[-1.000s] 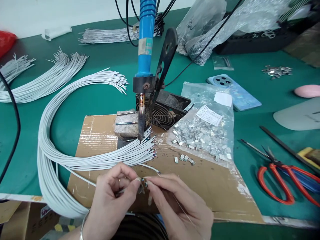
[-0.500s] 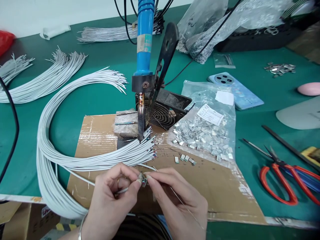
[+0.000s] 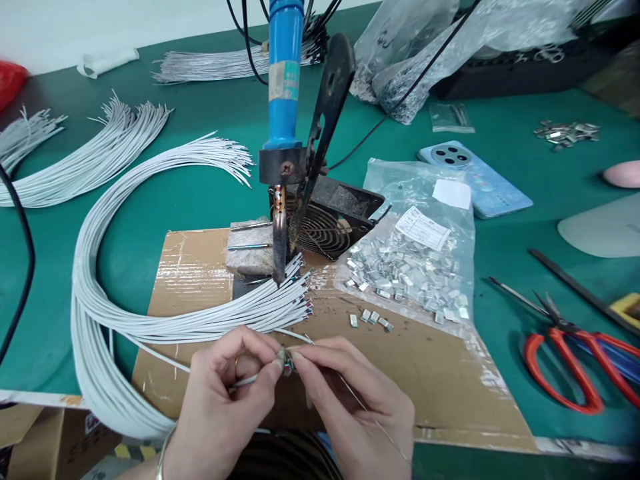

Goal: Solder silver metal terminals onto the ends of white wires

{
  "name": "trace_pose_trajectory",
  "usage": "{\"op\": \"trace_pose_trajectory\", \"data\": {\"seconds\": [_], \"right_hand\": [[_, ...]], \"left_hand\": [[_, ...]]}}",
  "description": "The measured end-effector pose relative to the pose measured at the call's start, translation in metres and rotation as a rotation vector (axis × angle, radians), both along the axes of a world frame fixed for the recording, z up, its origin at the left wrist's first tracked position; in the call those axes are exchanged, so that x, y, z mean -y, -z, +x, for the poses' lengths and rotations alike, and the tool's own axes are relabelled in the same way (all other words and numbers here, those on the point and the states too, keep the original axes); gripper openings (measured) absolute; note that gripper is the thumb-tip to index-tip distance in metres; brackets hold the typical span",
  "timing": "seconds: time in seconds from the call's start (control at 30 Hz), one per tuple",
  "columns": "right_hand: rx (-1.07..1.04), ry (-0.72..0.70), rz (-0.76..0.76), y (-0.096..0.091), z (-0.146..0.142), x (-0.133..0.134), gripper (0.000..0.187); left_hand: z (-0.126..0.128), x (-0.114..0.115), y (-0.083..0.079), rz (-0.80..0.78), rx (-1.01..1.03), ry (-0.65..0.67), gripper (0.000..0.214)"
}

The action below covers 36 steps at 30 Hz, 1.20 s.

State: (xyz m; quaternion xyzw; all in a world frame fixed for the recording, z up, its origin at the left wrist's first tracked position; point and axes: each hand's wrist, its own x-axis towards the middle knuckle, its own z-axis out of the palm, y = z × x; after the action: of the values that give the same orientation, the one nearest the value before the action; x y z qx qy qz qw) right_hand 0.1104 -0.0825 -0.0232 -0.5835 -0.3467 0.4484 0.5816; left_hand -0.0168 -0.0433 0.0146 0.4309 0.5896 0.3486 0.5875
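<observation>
My left hand (image 3: pixel 225 393) is closed, its thumb and forefinger pinching a white cable (image 3: pixel 245 381) close to its end. At those fingertips sits a small metal connector (image 3: pixel 287 363) with coloured bits of wire, partly covered by the fingers. My right hand (image 3: pixel 357 400) is closed too, its thumb and fingertips meeting the connector from the right. A thin silvery solder wire (image 3: pixel 354 393) passes between its fingers and trails over the palm. Just beyond both hands stands a blue-handled soldering iron (image 3: pixel 285 87), tip down over a bundle of white cables (image 3: pixel 200 323).
Several loose metal connectors (image 3: pixel 373 317) lie on the cardboard (image 3: pixel 425 387), beside a plastic bag (image 3: pixel 415 267) of more. A small fan (image 3: pixel 325 227) stands behind the iron. Red-handled scissors (image 3: pixel 565 373), tweezers (image 3: pixel 517 297) and a phone (image 3: pixel 490 183) are on the right.
The view has shifted very slightly. Both hands keep nearly the same place and grip, with a small movement of the right fingertips at the connector.
</observation>
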Motion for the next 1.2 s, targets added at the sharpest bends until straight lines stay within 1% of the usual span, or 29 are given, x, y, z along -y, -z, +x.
{"op": "trace_pose_trajectory", "data": {"seconds": [0.17, 0.3, 0.37, 0.43, 0.53, 0.63, 0.73, 0.8, 0.9, 1.07, 1.2], "right_hand": [[0.023, 0.001, 0.016, 0.003, 0.0, 0.0, 0.013], [0.124, -0.006, 0.041, 0.003, 0.0, 0.002, 0.014], [0.18, -0.008, 0.039, 0.002, 0.001, 0.002, 0.025], [0.211, 0.009, -0.009, 0.001, 0.0, 0.003, 0.032], [0.25, 0.051, -0.094, 0.001, 0.001, 0.003, 0.026], [0.352, 0.035, -0.105, 0.0, 0.004, 0.0, 0.012], [0.434, -0.043, -0.057, 0.0, 0.008, -0.005, 0.031], [0.43, -0.07, 0.01, -0.001, 0.01, -0.008, 0.03], [0.396, -0.07, 0.074, 0.0, 0.009, -0.013, 0.022], [0.363, -0.058, 0.046, -0.001, 0.004, -0.017, 0.02], [0.367, -0.014, 0.046, -0.001, 0.002, -0.02, 0.019]], "left_hand": [[-0.002, 0.004, 0.008, 0.008, 0.016, -0.009, 0.015], [-0.003, 0.006, 0.014, 0.013, 0.015, -0.017, 0.016], [-0.003, 0.004, 0.016, 0.01, -0.005, -0.018, 0.016], [-0.003, 0.002, 0.018, 0.009, -0.024, -0.03, 0.016], [-0.003, -0.002, 0.021, 0.016, -0.041, -0.06, 0.017], [-0.003, -0.006, 0.023, 0.03, -0.062, -0.08, 0.016], [-0.002, -0.01, 0.023, 0.039, -0.073, -0.09, 0.014], [-0.002, -0.013, 0.022, 0.04, -0.071, -0.095, 0.014], [0.001, -0.017, 0.022, 0.038, -0.058, -0.108, 0.014], [0.004, -0.023, 0.021, 0.052, -0.05, -0.131, 0.013], [0.007, -0.03, 0.016, 0.05, -0.078, -0.124, 0.013]]}}
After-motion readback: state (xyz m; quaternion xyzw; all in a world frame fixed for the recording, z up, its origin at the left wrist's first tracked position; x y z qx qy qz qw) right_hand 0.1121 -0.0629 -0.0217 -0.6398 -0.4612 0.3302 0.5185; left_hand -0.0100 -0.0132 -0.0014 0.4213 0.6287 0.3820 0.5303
